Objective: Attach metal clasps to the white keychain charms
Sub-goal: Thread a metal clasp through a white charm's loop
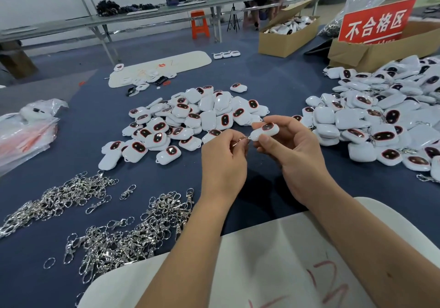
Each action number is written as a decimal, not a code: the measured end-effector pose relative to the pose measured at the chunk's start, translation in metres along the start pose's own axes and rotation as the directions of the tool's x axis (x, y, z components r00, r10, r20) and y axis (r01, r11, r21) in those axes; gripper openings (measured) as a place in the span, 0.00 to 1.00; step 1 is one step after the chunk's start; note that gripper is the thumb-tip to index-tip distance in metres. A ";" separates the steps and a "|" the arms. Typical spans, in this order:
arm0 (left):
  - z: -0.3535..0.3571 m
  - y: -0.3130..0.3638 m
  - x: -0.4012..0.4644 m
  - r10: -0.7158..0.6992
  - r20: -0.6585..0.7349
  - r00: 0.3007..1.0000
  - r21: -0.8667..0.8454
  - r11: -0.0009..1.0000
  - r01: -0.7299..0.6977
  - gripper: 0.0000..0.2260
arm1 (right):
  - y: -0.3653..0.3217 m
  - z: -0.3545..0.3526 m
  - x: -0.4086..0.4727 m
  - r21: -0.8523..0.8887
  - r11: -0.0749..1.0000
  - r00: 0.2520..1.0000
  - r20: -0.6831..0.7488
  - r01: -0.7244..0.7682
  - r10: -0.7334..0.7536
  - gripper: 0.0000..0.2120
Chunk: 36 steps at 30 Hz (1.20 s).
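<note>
My right hand [289, 150] holds a white keychain charm [265, 131] with a dark red-rimmed oval face, pinched between thumb and fingers above the blue table. My left hand [223, 157] pinches a metal clasp [240, 140] whose ring meets the charm's small loop at its left end. A pile of loose white charms [190, 119] lies just beyond my hands. A larger pile of charms [381, 122] lies to the right, with metal clasps showing among them. Heaps of silver clasps [128, 234] lie at the lower left.
A white board [273, 260] with red marks lies under my forearms. Plastic bags [26, 129] sit at the left edge. Cardboard boxes [285, 38] and a red sign [376, 22] stand at the back right. Another white board [166, 66] lies further back.
</note>
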<state>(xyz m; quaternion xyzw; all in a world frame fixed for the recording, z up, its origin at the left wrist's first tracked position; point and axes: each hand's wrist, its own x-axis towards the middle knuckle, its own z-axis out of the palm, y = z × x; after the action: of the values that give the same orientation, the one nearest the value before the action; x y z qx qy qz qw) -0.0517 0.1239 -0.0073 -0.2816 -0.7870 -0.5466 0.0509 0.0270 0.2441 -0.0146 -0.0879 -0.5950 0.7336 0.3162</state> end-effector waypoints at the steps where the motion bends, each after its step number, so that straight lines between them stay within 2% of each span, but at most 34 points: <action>1: -0.001 0.000 0.000 0.029 0.016 0.999 0.070 0.997 -0.030 0.09 | 0.000 0.001 -0.001 -0.040 0.999 1.000 0.009 0.024 -0.023 0.14; 7: -0.004 0.005 0.000 0.176 0.121 0.977 0.382 0.900 -0.210 0.07 | 0.000 0.005 -0.004 -0.174 0.980 0.994 0.045 0.102 -0.096 0.16; 10: -0.006 0.006 0.000 0.201 0.174 0.964 0.463 0.847 -0.260 0.07 | 0.001 0.009 -0.006 -0.321 0.930 0.982 0.101 0.182 -0.157 0.16; 12: -0.006 0.004 0.000 0.172 0.185 0.968 0.456 0.857 -0.240 0.07 | 0.002 0.010 -0.007 -0.383 0.900 0.977 0.117 0.210 -0.178 0.15; 15: -0.005 0.002 0.000 0.021 0.158 0.987 0.231 0.971 -0.057 0.08 | 0.003 0.006 -0.003 -0.291 0.949 0.993 0.028 0.118 -0.115 0.16; 17: -0.006 0.000 0.003 -0.077 0.128 0.989 0.059 0.996 0.070 0.09 | 0.004 0.003 0.001 -0.191 0.981 0.998 -0.043 0.030 -0.038 0.17; 20: -0.006 -0.003 0.006 -0.195 0.100 0.976 -0.172 0.962 0.210 0.07 | 0.007 0.001 0.005 -0.105 0.994 0.997 -0.073 -0.029 0.021 0.18; 25: -0.003 -0.002 0.006 -0.360 0.095 0.928 -0.403 0.839 0.367 0.07 | 0.008 0.001 0.006 -0.037 0.998 0.993 -0.114 -0.040 0.036 0.17; 28: -0.002 0.002 0.003 -0.354 0.110 0.929 -0.428 0.827 0.366 0.07 | 0.009 0.000 0.008 -0.039 0.998 0.982 -0.185 -0.045 0.037 0.13; 32: 0.007 0.011 -0.002 -0.231 0.325 0.917 -0.517 0.769 0.377 0.13 | 0.008 -0.001 0.007 -0.084 0.996 0.943 -0.331 -0.028 -0.001 0.14; 34: 0.011 0.013 -0.005 -0.144 0.412 0.900 -0.555 0.744 0.373 0.14 | 0.006 -0.006 0.007 -0.158 0.987 0.887 -0.453 0.019 -0.090 0.14; 36: 0.013 0.011 -0.007 -0.077 0.396 0.915 -0.541 0.785 0.300 0.15 | 0.003 -0.012 0.008 -0.234 0.969 0.812 -0.550 0.073 -0.194 0.17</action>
<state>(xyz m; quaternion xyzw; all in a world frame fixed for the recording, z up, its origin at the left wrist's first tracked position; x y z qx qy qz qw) -0.0374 0.1356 -0.0055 -0.2951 -0.5976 -0.7068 -0.2372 0.0257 0.2579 -0.0184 -0.2919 -0.5496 0.5854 0.5197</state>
